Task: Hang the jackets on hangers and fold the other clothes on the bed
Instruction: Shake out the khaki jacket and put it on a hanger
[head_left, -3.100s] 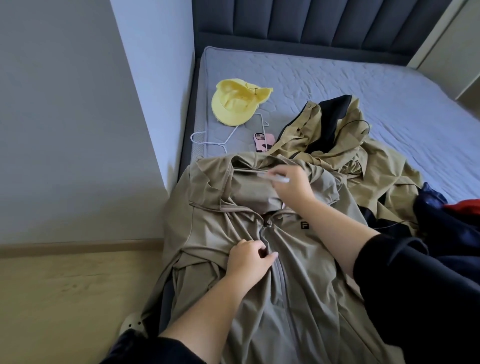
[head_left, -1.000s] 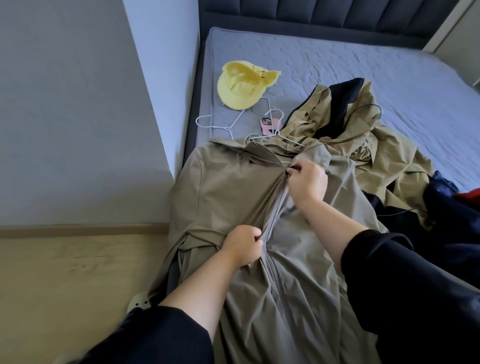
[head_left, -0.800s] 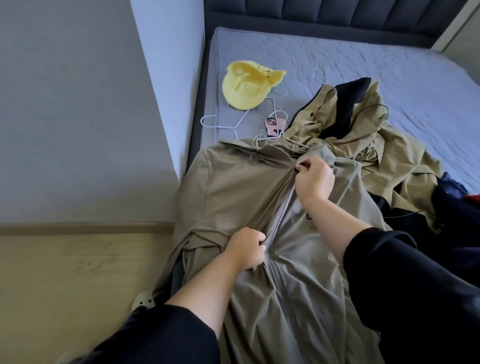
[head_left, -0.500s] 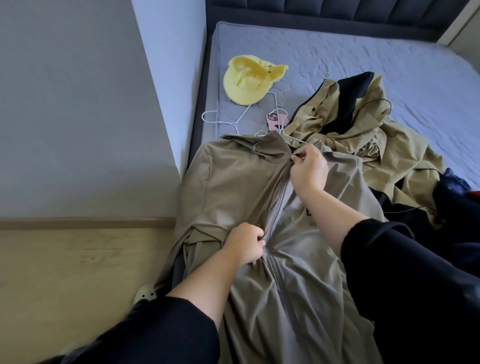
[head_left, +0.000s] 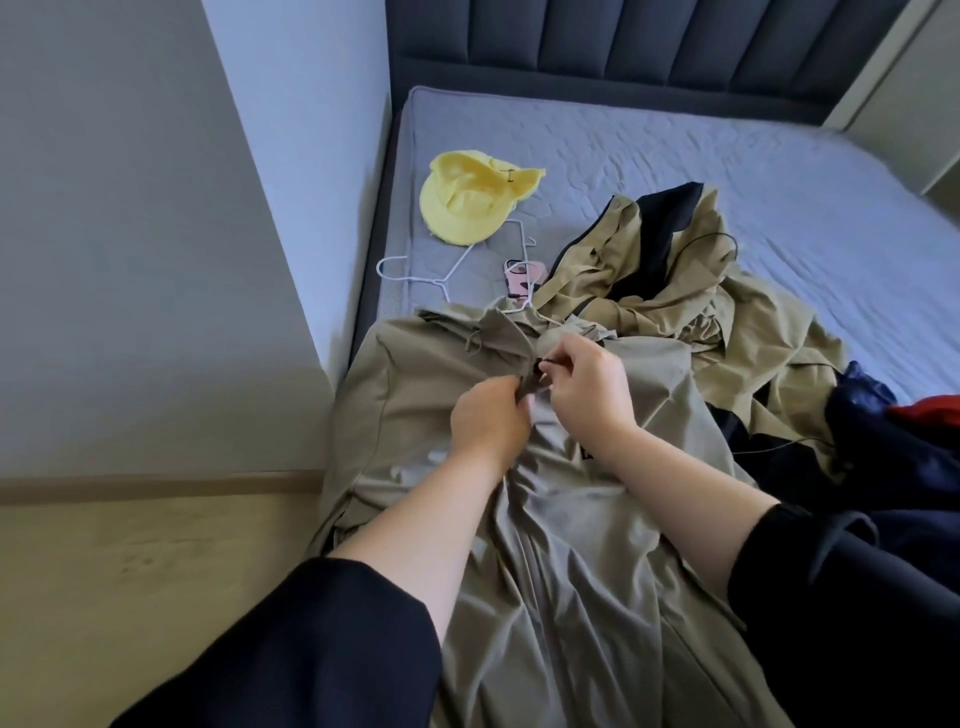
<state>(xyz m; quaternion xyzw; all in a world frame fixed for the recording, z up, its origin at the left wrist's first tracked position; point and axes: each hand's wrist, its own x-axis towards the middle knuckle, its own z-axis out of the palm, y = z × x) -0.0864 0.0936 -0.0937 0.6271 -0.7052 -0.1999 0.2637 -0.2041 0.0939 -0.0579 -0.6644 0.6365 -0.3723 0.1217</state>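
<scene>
A khaki zip jacket (head_left: 571, 519) lies front-up across the bed's near corner, its front closed. My left hand (head_left: 488, 421) pinches the fabric at the collar just below the neck. My right hand (head_left: 587, 384) pinches the dark zipper pull at the top of the zip. A white wire hanger's hook (head_left: 511, 306) pokes out of the neck. A second white hanger (head_left: 415, 273) lies on the mattress beyond. Another khaki and black jacket (head_left: 675, 270) is crumpled to the right.
A yellow cap (head_left: 467, 200) and a pink phone (head_left: 522, 275) lie on the grey mattress (head_left: 727, 171). Dark blue and red clothes (head_left: 893, 441) are heaped at the right edge. A wall corner stands at the left, with wooden floor (head_left: 130, 571) below.
My left hand has moved up the zip line from mid-chest to the collar, meeting my right hand. The right hand stayed at the top of the zip.
</scene>
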